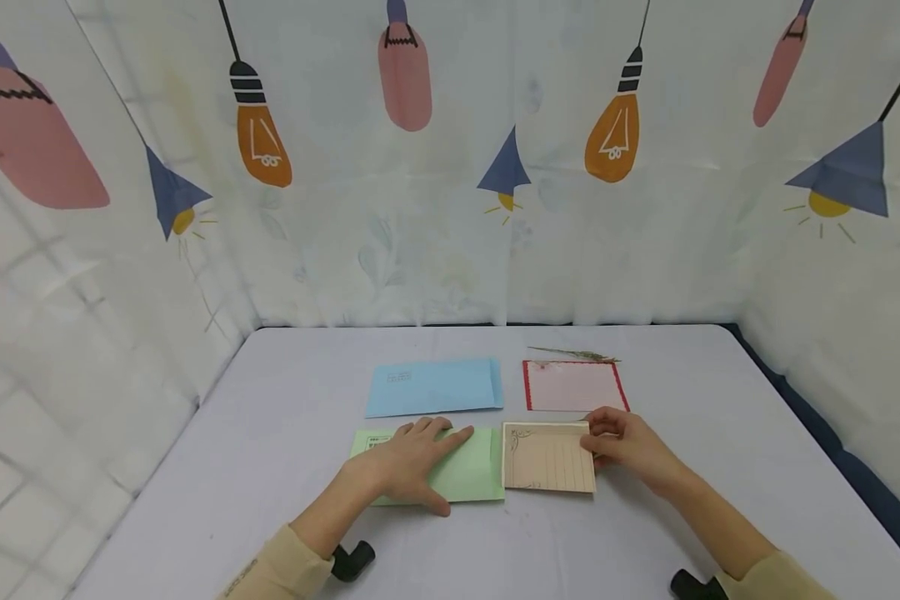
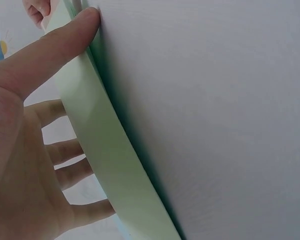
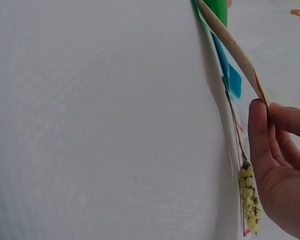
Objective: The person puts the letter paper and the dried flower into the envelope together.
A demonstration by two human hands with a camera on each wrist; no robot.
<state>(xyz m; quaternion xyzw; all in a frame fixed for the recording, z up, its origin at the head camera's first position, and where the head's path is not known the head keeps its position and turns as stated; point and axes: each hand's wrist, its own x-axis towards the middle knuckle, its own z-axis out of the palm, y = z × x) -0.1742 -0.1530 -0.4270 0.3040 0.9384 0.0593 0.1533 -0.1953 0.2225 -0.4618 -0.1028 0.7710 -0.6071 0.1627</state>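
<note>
A light green envelope (image 1: 468, 475) lies near the middle of the table. My left hand (image 1: 412, 462) rests spread on it, the thumb at its near edge and the fingers straight across it. At the envelope's right end is a beige lined sheet (image 1: 547, 458) with a dark drawing in one corner. My right hand (image 1: 626, 446) pinches this sheet by its right edge between thumb and fingers. In the right wrist view the beige sheet (image 3: 235, 50) looks bowed and raised at the pinched end. Whether its left edge sits inside the envelope I cannot tell.
Behind the green envelope lies a blue envelope (image 1: 435, 390). To its right is a pale card with a red border (image 1: 573, 387), with a dried flower sprig (image 1: 573, 354) along its far edge. A white cloth (image 1: 270, 467) covers the table; a printed curtain (image 1: 450, 250) hangs behind.
</note>
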